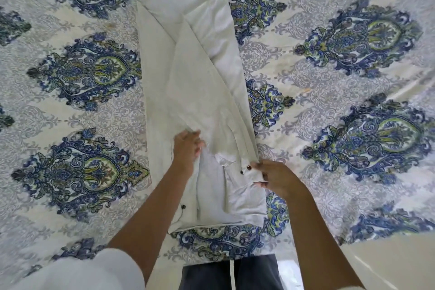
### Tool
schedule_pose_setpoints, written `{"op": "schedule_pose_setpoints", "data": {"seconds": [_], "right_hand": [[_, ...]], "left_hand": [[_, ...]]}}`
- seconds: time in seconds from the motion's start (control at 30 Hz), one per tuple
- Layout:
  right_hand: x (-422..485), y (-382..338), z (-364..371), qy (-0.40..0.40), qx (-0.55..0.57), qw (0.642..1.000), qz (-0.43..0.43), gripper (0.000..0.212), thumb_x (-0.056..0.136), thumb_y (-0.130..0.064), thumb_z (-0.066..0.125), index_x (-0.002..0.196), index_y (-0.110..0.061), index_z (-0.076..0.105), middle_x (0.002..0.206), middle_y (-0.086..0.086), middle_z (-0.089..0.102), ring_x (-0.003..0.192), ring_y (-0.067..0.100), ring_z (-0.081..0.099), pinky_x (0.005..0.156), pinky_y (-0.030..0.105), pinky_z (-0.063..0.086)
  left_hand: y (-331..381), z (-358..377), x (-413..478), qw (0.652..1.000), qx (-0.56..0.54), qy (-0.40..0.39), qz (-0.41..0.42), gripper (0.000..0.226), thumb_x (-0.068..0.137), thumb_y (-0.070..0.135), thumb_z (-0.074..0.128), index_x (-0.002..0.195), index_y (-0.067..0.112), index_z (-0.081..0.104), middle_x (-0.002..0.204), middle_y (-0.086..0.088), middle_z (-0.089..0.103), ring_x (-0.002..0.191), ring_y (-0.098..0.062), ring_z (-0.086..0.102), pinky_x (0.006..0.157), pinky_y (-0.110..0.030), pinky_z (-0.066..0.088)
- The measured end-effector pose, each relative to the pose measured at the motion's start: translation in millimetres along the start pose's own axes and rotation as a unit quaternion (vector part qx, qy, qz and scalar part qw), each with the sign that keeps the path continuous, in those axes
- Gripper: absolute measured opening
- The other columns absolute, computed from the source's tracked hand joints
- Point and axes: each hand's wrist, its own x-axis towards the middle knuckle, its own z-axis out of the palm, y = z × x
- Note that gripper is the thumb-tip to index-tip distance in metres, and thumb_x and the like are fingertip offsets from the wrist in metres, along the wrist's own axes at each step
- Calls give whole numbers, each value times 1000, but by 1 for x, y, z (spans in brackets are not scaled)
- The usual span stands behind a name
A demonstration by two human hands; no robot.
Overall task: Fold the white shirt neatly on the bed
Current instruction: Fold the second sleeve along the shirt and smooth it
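Lengthwise down the middle of the bed [329, 73], on smooth cloth printed with blue-green paisley medallions: white shirt [188, 73], soft, lightly creased, folded into a long narrow strip of overlapping diagonal layers. Left hand [187, 148] gripping a bunched fold towards the strip's near end. Right hand [274, 176] pinching a banded edge just beside two small dark round buttons [241, 172].

A bed [329, 82], wearing a white cover printed with blue and green paisley medallions, is carrying a white shirt [193, 82] lying folded lengthwise down its middle.
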Motion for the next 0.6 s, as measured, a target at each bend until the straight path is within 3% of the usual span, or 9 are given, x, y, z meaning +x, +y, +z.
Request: {"op": "schedule_pose_setpoints", "data": {"seconds": [0.07,0.13,0.27,0.4,0.47,0.53,0.6], "right_hand": [[-5,7,-3,-34,87,995,21,8,89,-10,57,93,-6,63,73,3,71,77,19,62,63,30,54],[-9,16,-3,-44,137,989,43,9,91,-8,52,88,-9,61,71,3,71,77,19,62,59,30,56],[-12,36,3,-26,60,996,53,4,87,-7,61,88,-4,60,75,6,62,68,19,58,76,37,55],[-8,48,10,6,-3,996,92,17,84,-7,66,97,2,59,72,7,51,63,21,51,76,43,56],[-9,51,10,35,-71,991,107,12,84,-8,68,85,-1,57,60,5,44,54,17,43,68,38,56],[-8,53,5,43,-121,984,125,22,85,-6,65,70,-5,50,45,1,38,41,13,35,44,25,42],[-8,55,1,51,-199,971,127,22,87,-7,62,72,-4,48,49,3,41,39,12,38,40,22,36]], "left_hand": [[-17,9,-18,998,49,-27,-20,21,88,8,57,71,15,46,65,-7,51,46,-7,51,38,-14,29],[-24,15,-23,996,82,-33,-26,18,87,7,58,74,14,49,65,-1,52,49,-6,49,44,-16,30],[-15,14,-8,993,110,37,14,26,84,-4,55,68,17,51,63,0,49,50,-7,43,49,-19,33],[-30,9,-9,967,249,31,46,32,87,9,58,62,15,39,62,-1,40,57,-14,36,56,-25,30],[-36,7,-7,977,210,37,21,33,88,20,61,65,13,37,66,-5,40,62,-17,38,61,-29,34],[-35,8,-6,991,114,56,-29,26,87,22,64,70,12,47,72,-5,49,67,-19,47,66,-31,40],[-36,8,-6,993,39,68,-85,18,84,20,66,77,9,54,79,-9,55,72,-22,53,64,-32,43]]}}
